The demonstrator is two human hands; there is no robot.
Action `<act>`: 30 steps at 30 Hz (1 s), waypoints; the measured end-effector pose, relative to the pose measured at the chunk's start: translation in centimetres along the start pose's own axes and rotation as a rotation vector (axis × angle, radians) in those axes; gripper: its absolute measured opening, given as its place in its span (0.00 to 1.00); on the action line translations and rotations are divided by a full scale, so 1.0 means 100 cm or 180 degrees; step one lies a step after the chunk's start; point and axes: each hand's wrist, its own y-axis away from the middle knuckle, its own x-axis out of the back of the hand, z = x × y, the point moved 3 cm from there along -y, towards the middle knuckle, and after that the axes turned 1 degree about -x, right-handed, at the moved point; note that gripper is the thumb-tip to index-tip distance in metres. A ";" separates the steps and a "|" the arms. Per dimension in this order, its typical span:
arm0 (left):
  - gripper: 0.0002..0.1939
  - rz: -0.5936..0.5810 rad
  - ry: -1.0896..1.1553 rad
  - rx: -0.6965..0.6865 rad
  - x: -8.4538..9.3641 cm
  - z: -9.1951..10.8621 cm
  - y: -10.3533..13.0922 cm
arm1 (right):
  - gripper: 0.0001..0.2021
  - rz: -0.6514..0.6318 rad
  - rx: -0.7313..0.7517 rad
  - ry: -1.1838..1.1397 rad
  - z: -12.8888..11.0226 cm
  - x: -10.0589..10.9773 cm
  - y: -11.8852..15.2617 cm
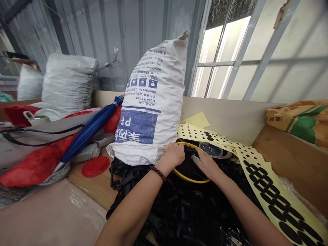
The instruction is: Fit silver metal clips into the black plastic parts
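Note:
A yellow-rimmed bowl [191,179] holds many small black parts [191,167]. My left hand [174,155] is closed at the bowl's left rim, its fingers curled; what it grips, if anything, is hidden. Over the right side of the bowl is my right hand [203,163], with a grey wrap on one finger, its fingertips bent down among the black parts. Whether it holds one cannot be made out. A large pile of black plastic pieces [184,205] lies around and in front of the bowl. Beaded bracelet [158,173] is on my left wrist.
A tall white sack [166,99] stands behind my left hand. Yellow sheets with black discs [271,191] run along the right. A clear bowl [211,149] sits behind the yellow-rimmed one. To the left are a red lid [95,166], a blue umbrella [92,128] and red bags [33,169].

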 end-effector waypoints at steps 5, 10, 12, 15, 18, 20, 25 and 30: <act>0.12 -0.0115 0.0013 0.0076 -0.007 0.005 -0.009 | 0.18 -0.0023 -0.0095 0.0034 -0.003 0.000 -0.009; 0.13 -0.0394 0.0105 -0.0213 -0.002 0.001 -0.011 | 0.20 -0.0256 -0.0129 0.0082 -0.004 -0.002 -0.014; 0.15 -0.0609 0.0202 -0.0429 0.001 -0.005 -0.012 | 0.21 -0.0429 -0.0061 0.0079 -0.003 -0.001 -0.015; 0.22 -0.0825 0.0333 -0.0656 0.004 -0.014 -0.014 | 0.25 -0.0693 0.0033 0.0067 -0.002 0.006 -0.013; 0.28 -0.0809 0.0360 -0.0680 0.005 -0.021 -0.013 | 0.32 -0.0805 0.0101 0.0072 -0.003 0.016 -0.011; 0.31 -0.0776 0.0355 -0.0635 0.003 -0.022 -0.012 | 0.32 -0.0775 0.0140 0.0059 -0.005 0.021 -0.012; 0.36 -0.0916 0.0361 -0.0666 -0.001 -0.016 -0.006 | 0.23 -0.0772 0.0146 -0.0029 -0.009 0.016 -0.021; 0.35 -0.0947 0.0393 -0.0662 -0.001 -0.015 -0.004 | 0.28 -0.1074 0.0341 -0.0083 -0.019 0.012 -0.022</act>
